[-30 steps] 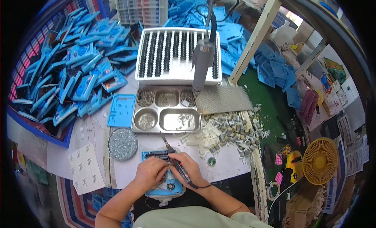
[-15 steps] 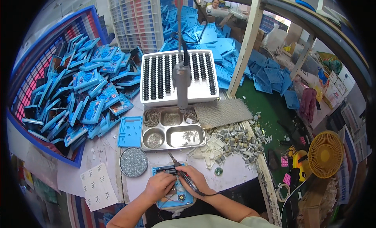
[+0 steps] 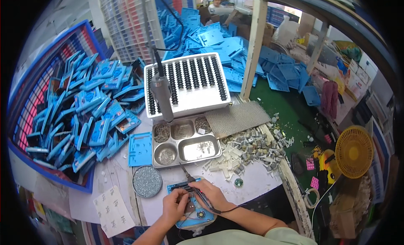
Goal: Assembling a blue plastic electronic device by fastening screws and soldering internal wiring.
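Observation:
A blue plastic casing (image 3: pixel 194 222) with wires and a small round metal part lies at the table's near edge. My left hand (image 3: pixel 174 208) is closed at its left side, fingertips pinched near a black part at the top; what they hold is hidden. My right hand (image 3: pixel 211 195) grips a soldering iron (image 3: pixel 203 200), its cable running back over the wrist and its metal tip pointing away, past the casing. The right fingertips also reach the black part. Just beyond stands a metal compartment tray (image 3: pixel 170 164) with screws and small metal parts.
An electric screwdriver (image 3: pixel 161 96) hangs before a white tray (image 3: pixel 189 105) of black parts. Left are a crate (image 3: pixel 89 184) heaped with blue casings and a round dish (image 3: pixel 147 182) of grey granules. Small motors and white pieces (image 3: pixel 252 151) pile up right, beside a mesh mat (image 3: pixel 237 118).
The whole view has tilted and shifted a little. The hanging screwdriver now appears farther left against the white tray. Both hands stay at the casing, the soldering iron still in my right.

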A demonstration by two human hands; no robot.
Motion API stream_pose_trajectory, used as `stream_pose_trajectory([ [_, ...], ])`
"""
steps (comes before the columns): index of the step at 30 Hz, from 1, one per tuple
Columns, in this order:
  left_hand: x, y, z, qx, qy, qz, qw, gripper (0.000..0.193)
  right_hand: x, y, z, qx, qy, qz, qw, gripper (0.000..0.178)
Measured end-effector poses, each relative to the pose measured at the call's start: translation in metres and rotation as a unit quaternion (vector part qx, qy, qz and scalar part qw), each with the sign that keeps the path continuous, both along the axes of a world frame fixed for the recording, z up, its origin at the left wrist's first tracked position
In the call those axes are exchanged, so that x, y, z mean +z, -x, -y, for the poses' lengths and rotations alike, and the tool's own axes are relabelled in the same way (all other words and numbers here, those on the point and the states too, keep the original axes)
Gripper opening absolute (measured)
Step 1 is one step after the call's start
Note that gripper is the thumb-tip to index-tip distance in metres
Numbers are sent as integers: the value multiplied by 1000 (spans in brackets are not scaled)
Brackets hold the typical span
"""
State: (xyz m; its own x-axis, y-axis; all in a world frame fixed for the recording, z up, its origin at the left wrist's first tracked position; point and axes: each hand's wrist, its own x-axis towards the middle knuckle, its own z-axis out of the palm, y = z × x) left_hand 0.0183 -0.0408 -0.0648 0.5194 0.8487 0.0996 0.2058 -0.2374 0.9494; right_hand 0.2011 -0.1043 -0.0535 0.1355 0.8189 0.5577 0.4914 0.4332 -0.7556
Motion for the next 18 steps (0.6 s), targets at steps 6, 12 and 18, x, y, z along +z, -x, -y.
stream_pose_trajectory([
  [6,12,-6,1,-27,-95,-68,993,6,-6,-4,5,58,63,-78,993,53],
  [12,3,-3,3,9,-135,-50,989,8,4,-1,4,21,-18,3,1000,42],
  [18,20,-13,5,-13,-266,-112,957,14,-8,-3,19,91,126,-129,979,41],
])
